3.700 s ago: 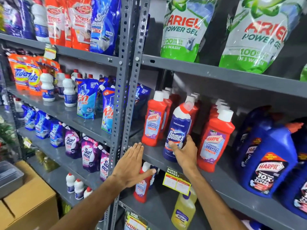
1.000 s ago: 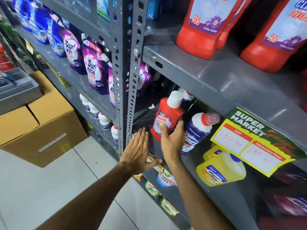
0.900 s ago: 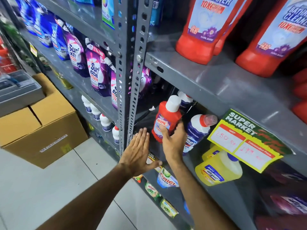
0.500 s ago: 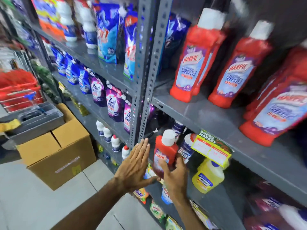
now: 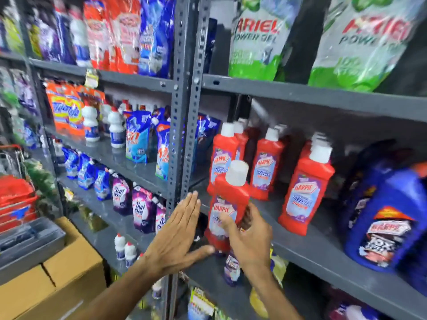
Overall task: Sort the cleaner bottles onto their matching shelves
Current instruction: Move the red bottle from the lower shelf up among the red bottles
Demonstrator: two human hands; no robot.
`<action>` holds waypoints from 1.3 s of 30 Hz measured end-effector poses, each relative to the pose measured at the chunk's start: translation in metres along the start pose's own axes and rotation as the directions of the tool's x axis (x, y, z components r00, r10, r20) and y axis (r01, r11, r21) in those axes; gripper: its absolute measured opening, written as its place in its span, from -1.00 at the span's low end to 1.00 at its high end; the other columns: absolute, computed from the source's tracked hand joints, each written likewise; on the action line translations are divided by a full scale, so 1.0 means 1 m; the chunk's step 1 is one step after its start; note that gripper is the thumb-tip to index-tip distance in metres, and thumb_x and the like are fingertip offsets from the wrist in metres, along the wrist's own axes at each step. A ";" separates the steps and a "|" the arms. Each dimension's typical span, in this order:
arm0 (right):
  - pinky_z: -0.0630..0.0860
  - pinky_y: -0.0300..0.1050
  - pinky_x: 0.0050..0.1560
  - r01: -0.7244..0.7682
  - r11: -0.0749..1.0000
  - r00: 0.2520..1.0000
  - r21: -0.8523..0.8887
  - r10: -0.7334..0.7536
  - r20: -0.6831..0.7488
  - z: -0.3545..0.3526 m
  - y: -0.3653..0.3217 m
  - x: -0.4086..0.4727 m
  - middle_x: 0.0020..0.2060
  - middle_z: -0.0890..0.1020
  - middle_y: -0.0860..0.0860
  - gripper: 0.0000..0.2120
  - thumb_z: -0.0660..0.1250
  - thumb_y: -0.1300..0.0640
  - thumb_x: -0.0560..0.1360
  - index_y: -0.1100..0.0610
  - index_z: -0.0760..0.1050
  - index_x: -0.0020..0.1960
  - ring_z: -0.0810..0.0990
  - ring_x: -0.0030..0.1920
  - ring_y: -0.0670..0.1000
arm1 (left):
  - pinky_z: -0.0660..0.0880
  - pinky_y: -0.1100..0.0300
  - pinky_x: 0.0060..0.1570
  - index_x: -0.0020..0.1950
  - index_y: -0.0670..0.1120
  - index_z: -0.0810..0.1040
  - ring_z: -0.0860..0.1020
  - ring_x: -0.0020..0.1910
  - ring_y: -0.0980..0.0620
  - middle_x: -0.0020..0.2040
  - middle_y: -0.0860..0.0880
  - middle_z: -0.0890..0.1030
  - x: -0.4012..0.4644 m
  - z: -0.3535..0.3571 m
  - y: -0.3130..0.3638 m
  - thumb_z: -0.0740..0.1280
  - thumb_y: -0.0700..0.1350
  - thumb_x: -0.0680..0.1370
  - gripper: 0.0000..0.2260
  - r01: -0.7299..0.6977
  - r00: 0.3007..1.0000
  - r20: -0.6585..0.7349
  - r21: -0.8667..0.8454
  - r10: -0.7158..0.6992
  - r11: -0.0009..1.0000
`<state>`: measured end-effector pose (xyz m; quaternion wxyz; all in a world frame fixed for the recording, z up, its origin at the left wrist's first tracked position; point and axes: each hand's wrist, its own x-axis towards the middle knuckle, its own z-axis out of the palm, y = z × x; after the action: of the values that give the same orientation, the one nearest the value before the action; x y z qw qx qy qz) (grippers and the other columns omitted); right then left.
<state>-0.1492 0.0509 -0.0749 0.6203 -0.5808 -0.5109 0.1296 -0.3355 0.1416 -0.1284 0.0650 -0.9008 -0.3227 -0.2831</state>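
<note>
Bottle (image 5: 227, 204) in glossy red plastic, flat-sided with a round white cap and a pale label, sits clamped upright in the right hand (image 5: 250, 241), thumb across its front. At nine o'clock, the left hand (image 5: 179, 236) is flat, fingers together, holding nothing. At two o'clock, matching red bottles (image 5: 305, 190) line the grey metal shelf (image 5: 323, 250).
</note>
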 end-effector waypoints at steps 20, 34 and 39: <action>0.71 0.09 0.14 -0.074 0.969 0.995 -0.235 0.058 -0.076 -0.038 0.014 0.134 0.09 0.77 -0.07 -0.60 0.61 -0.07 0.41 -0.08 0.59 0.19 0.75 0.04 -0.07 | -0.29 0.01 0.62 0.66 -0.28 -0.23 -0.20 0.70 -0.16 0.71 -0.25 -0.17 0.102 0.066 -0.009 -0.50 0.59 0.39 0.16 0.333 0.915 0.211 0.084 -0.343 0.939; 0.67 -0.10 0.20 -0.152 0.966 0.987 -0.210 0.159 0.016 -0.032 0.077 0.122 0.13 0.75 -0.10 -0.43 0.67 0.01 0.33 -0.06 0.55 0.28 0.72 0.07 -0.16 | -0.13 0.01 0.64 0.69 -0.28 -0.06 0.04 0.70 -0.15 0.72 -0.25 0.06 0.102 0.078 -0.007 -0.50 0.61 0.34 0.23 0.405 0.881 0.206 0.141 -0.426 0.904; 0.54 -0.43 -0.01 -0.204 0.945 0.972 -0.256 0.226 0.062 -0.029 0.092 0.120 0.17 0.75 -0.04 -0.41 0.69 0.07 0.33 0.07 0.59 0.31 0.67 -0.06 -0.23 | -0.06 -0.02 0.68 0.69 -0.28 -0.04 0.06 0.70 -0.15 0.71 -0.25 0.09 0.102 0.081 -0.008 -0.46 0.61 0.38 0.20 0.396 0.886 0.202 0.137 -0.417 0.908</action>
<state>-0.0328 0.1513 -0.0899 0.5011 -0.6996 -0.4843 0.1579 -0.2387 0.2274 -0.1398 0.0085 -0.8355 -0.5223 -0.1706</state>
